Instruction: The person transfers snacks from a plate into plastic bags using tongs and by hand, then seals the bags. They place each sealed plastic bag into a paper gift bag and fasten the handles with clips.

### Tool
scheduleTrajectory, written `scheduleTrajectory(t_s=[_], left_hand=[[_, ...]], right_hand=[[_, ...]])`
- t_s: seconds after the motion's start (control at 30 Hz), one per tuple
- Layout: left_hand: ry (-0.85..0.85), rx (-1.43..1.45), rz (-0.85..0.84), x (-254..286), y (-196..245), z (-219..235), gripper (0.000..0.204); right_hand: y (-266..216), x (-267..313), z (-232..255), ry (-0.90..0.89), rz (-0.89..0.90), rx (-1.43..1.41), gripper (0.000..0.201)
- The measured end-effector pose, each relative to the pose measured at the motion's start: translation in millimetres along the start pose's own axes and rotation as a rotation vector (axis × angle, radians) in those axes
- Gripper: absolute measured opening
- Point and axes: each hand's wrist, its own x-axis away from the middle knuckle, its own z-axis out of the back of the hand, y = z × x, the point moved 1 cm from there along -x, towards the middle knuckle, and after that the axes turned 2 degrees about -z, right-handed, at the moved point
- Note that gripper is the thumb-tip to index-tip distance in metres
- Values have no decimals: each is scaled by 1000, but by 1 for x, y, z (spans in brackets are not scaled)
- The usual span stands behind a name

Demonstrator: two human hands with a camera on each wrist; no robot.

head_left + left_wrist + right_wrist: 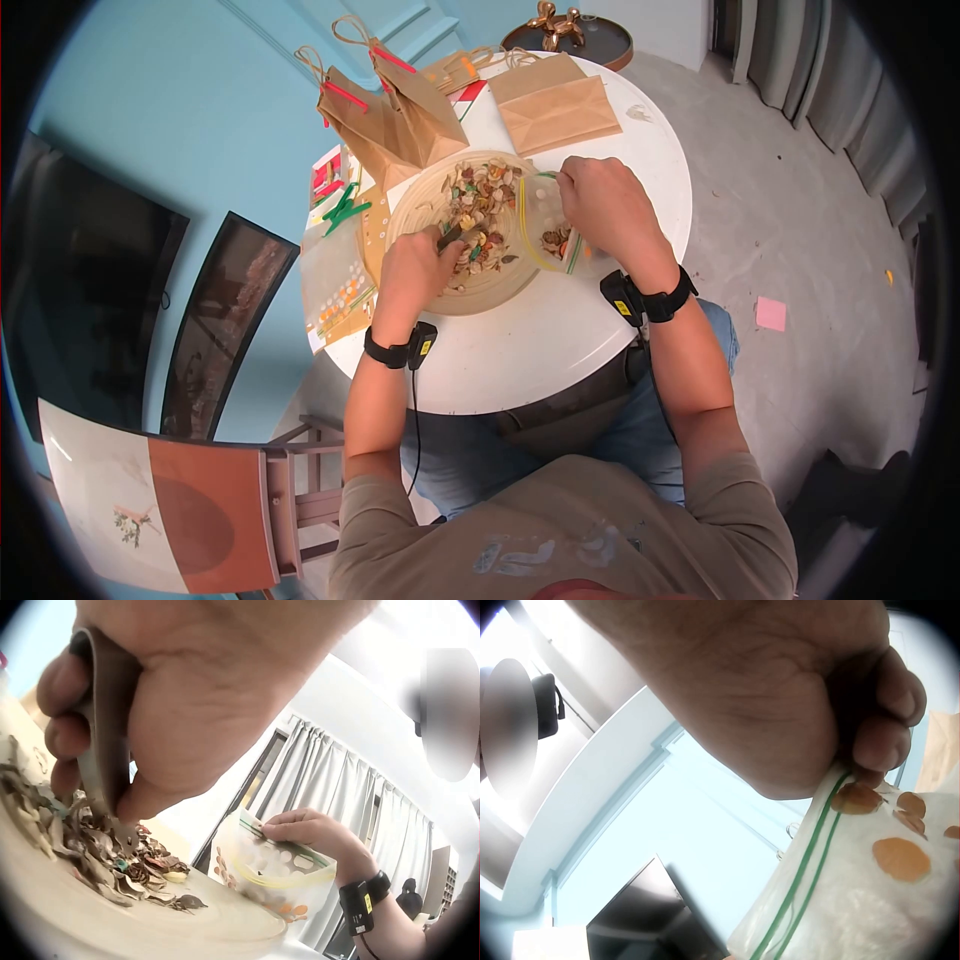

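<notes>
My left hand (415, 272) grips a dark scoop-like tool (112, 712), its lower end in the dried petals and leaves (482, 215) heaped in a wide, pale round tray (425, 290). In the left wrist view the fingers curl round the tool above the petals (112, 859). My right hand (612, 210) pinches the top edge of a clear zip bag (545, 225) at the tray's right side. The bag's mouth stands open toward the tray, and some petals lie inside it. Green zip lines and orange dots show on the bag (855, 877) in the right wrist view.
Two upright paper bags (375, 125) with red clips stand behind the tray; another paper bag (555, 105) lies at the back right of the white table (500, 370). A green clip (345, 210) and sticker sheets (340, 285) are at the left.
</notes>
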Motion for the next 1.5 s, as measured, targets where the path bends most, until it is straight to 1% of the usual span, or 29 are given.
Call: scheduleTrajectory(t_s=[0.1, 0.27, 0.37, 0.47, 0.57, 0.7, 0.8, 0.87, 0.97, 1.0, 1.07, 1.1, 1.17, 1.27, 1.3, 1.33, 1.37, 1.4, 1.47, 1.5], left_hand=[[22, 31, 9, 1, -2, -1, 37], [55, 22, -21, 8, -7, 0, 36], [37, 37, -10, 11, -10, 4, 35], [42, 98, 31, 16, -11, 11, 35], [57, 154, 24, 21, -11, 27, 34], [67, 194, 41, 30, 6, 55, 31], [59, 241, -4, 34, 32, 63, 28], [104, 205, -181, 36, 55, 59, 30], [63, 189, -186, 36, 64, 57, 33], [64, 188, -190, 34, 61, 58, 33], [47, 203, -29, 30, 40, 61, 35], [45, 202, -29, 26, 28, 61, 35], [38, 210, 98, 13, 0, 57, 41], [38, 171, 130, -11, -39, 40, 45], [39, 171, 127, -20, -49, 33, 45], [-11, 246, 154, -28, -57, 26, 46], [-61, 322, 181, -34, -60, 22, 48], [-60, 323, 180, -37, -63, 19, 48], [-223, 457, 284, -42, -62, 15, 50], [-223, 458, 283, -43, -62, 13, 50]], right_hand=[[0, 0, 2, 11, 0, -4, 22], [-3, 1, 0, 14, 16, -9, 22], [-5, 0, 0, 8, 13, -5, 22], [-4, 0, -1, 8, 11, -5, 22], [-4, 0, -3, 19, 30, -6, 22], [-4, -1, -4, 1, 20, -10, 21], [-7, 0, -2, -18, 8, 1, 21], [-9, 1, -3, -24, 8, 7, 21], [-7, 0, -2, 2, 5, -13, 21], [-6, 0, -1, 3, 5, -10, 21], [-5, 0, 1, 6, -2, -9, 21], [-6, 0, 3, -1, -4, -11, 21], [-6, 2, 2, -13, -5, -17, 22], [-4, 0, 1, -8, 12, -22, 22], [-5, 0, 3, -47, -10, -4, 24], [-5, 0, 4, -87, -32, 13, 26], [-5, 1, 4, -86, -32, 14, 26], [-5, 1, 5, -76, -31, 8, 26], [-5, 0, 4, -63, -29, 5, 26], [-4, -1, 1, -34, -13, -1, 24]])
